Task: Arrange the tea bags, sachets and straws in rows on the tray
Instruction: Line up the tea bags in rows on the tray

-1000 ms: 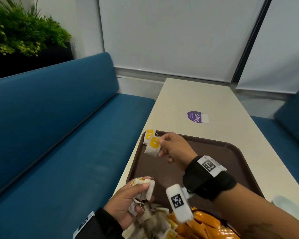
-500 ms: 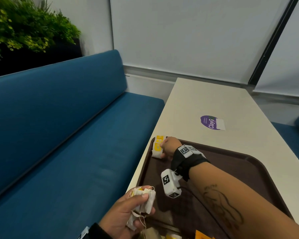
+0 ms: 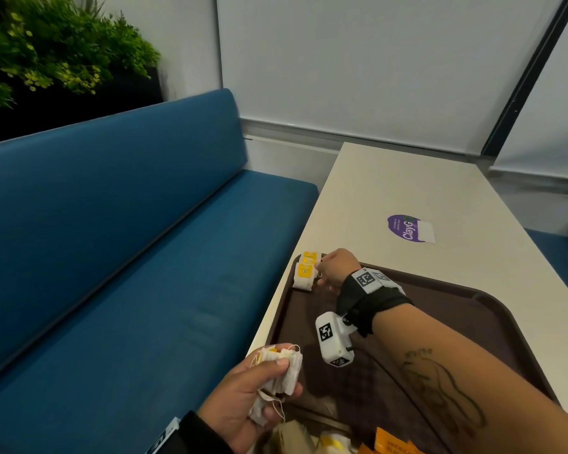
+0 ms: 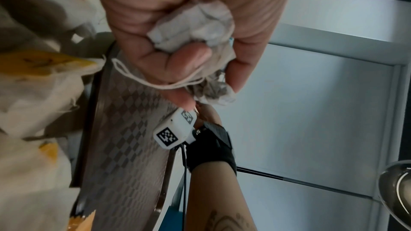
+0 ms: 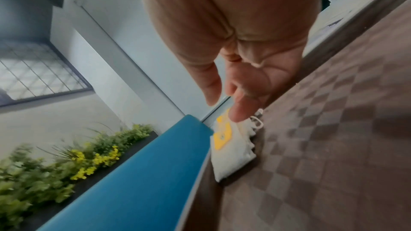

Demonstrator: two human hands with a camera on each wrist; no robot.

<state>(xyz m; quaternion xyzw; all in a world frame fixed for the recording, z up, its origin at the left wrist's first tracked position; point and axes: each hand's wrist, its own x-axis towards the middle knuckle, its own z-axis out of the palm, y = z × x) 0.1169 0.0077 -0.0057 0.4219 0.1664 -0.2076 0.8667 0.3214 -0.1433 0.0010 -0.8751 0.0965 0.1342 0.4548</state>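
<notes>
**Left holding bag bundle, right at far-left tray corner**

Nearest me, bottom edge of head view: loose pile [image 3: 312, 442] of tea bags and orange sachets [image 3: 391, 447] at the near end of the tray [image 3: 473, 309]. Pile is cut off by the frame, can't count it

My left hand [image 3: 246, 398] is just above that, over the tray's near-left rim. Fingers and thumb curled tight round a bundle [image 3: 281, 371] of white tea bags, strings hanging loose below. Left wrist cam confirms: bundle [image 4: 195, 24] crushed in the fist, string looped under the fingers

My right arm reaches across the tray's brown chequered floor to the far-left corner. Right hand [image 3: 336, 268] sits just beside two placed bags [image 3: 305, 270], white with yellow tags, lying one behind the other along the left rim. Right wrist cam: fingers [image 5: 240, 110] extended, not curled round anything, one fingertip touching the top of the nearer bag [image 5: 231, 148]. So the grip there is let go, bag resting flat on the tray

Past the tray: white table [image 3: 391, 185] with a purple sticker [image 3: 407, 227]. Blue bench [image 3: 112, 240] along the left, plants [image 3: 46, 50] behind it
</notes>
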